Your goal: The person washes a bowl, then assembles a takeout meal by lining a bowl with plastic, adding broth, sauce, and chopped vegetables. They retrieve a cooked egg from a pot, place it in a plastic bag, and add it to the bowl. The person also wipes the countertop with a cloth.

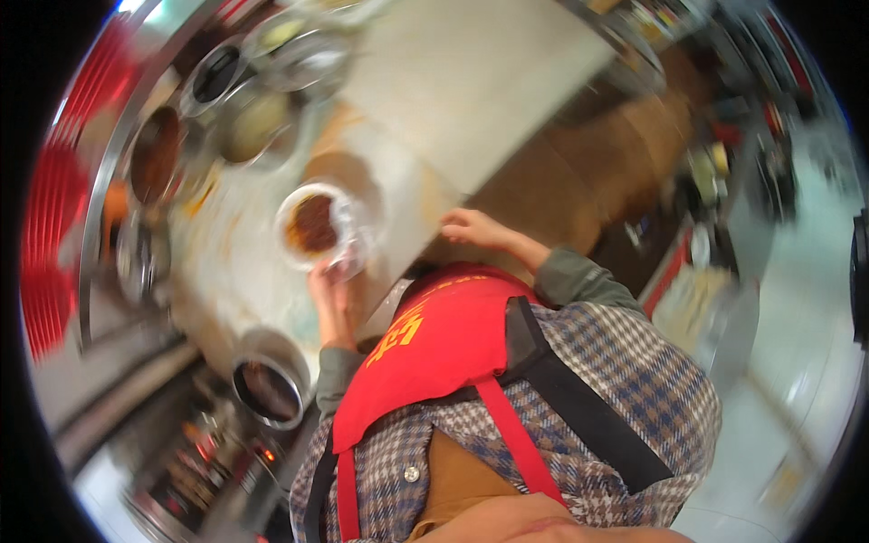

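White bowl (315, 189), best kept level, is touched by the left hand (331, 294), grip too blurred to tell; the right hand (476, 228) is left empty, fingers loosely uncurled.

Bright, cool light fills the room, leaving whitish glare on the pale floor (801, 385) and glints on the steel vessels (310, 61). A brownish shadow lies on the worktop (235, 262) just beyond the white bowl (312, 189). Low on the left it is dimmer, with a small red light (269, 456) glowing. Motion blur smears nearly everything; the checked shirt (602, 362) reads crisper. Edges bow outward, ringed by black.
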